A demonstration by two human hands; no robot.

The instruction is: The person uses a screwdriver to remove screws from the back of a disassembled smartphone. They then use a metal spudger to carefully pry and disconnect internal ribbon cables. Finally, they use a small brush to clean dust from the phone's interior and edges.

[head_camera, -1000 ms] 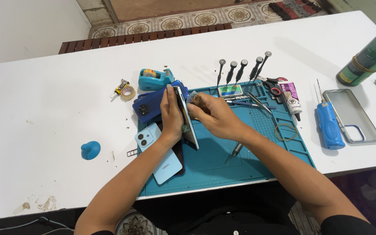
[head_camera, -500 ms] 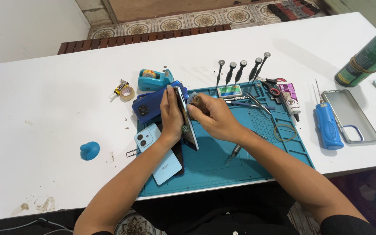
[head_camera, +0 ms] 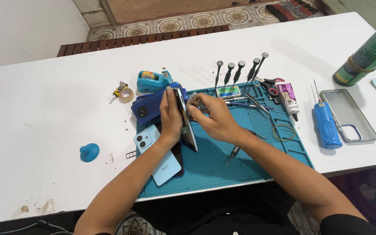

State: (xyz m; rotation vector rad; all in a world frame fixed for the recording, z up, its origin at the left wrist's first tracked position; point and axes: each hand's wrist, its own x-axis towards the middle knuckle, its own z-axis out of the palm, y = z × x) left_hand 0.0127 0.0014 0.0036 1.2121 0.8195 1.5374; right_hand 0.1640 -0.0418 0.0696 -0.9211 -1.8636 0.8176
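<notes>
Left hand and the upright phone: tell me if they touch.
Touching. The head view shows the left hand wrapped around the upright phone, its fingers on the phone's upper edge, with no gap.

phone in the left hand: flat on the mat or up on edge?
On edge. The left hand holds the phone upright on its long side over the teal mat, thin edge toward the camera.

Slim dark phone (head_camera: 187, 124) stood on its long edge, gripped between left-hand fingers (head_camera: 169, 101), small brownish wad (head_camera: 195, 101) pinched in right-hand fingers (head_camera: 205, 106) beside its top
</notes>
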